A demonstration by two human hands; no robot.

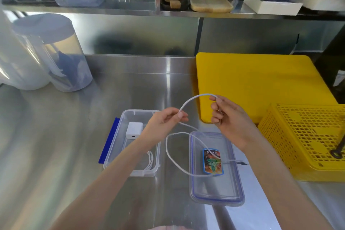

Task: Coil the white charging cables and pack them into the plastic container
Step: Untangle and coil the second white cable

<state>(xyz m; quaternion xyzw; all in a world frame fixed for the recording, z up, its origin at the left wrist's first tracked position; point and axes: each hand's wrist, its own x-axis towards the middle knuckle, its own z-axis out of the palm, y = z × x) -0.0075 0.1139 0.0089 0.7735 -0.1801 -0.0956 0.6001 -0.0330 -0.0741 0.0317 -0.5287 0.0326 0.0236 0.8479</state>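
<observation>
A white charging cable arches between both hands and loops down over the steel counter and the container lid. My left hand pinches the cable above the clear plastic container. My right hand holds the cable's upper end between thumb and fingers, over the edge of the yellow board. Inside the container lie a white charger block and a coiled white cable. The free end of the held cable trails past a colourful label on the lid.
A yellow cutting board lies at the back right and a yellow perforated basket at the right. A blue strip lies along the container's left side. Clear jars stand at the back left. Shelf above holds boxes and wooden plates.
</observation>
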